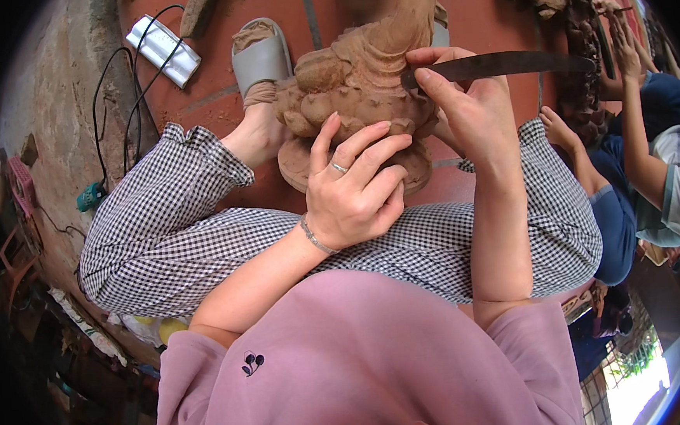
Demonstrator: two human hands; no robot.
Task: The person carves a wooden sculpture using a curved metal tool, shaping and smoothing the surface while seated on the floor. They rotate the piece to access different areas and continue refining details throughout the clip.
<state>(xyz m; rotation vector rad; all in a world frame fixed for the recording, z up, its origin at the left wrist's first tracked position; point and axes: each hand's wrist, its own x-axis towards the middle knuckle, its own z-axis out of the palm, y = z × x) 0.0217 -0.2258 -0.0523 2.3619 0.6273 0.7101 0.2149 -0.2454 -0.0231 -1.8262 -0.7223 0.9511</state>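
A brown carved wooden statue (pixel 355 79) stands between my feet, with rounded petal shapes above its round base (pixel 297 168). My left hand (pixel 358 184) grips the petal part from the near side, its fingers curved over the wood and its thumb hidden. A ring and a bracelet show on it. At the statue's right side, my right hand (pixel 469 99) pinches one end of a long, flat, dark blade (pixel 518 64) between thumb and fingers. The blade points away to the right, slightly curved. Its inner end is close to the wood; whether it touches, I cannot tell.
Red floor tiles (pixel 207 69) lie around the statue. At the far left are a silver power strip (pixel 163 52), black cords and a green plug (pixel 90 197). Another person's hands (pixel 622 51) are near a dark carved piece (pixel 583 57) on the right. A wood piece (pixel 201 9) lies beyond.
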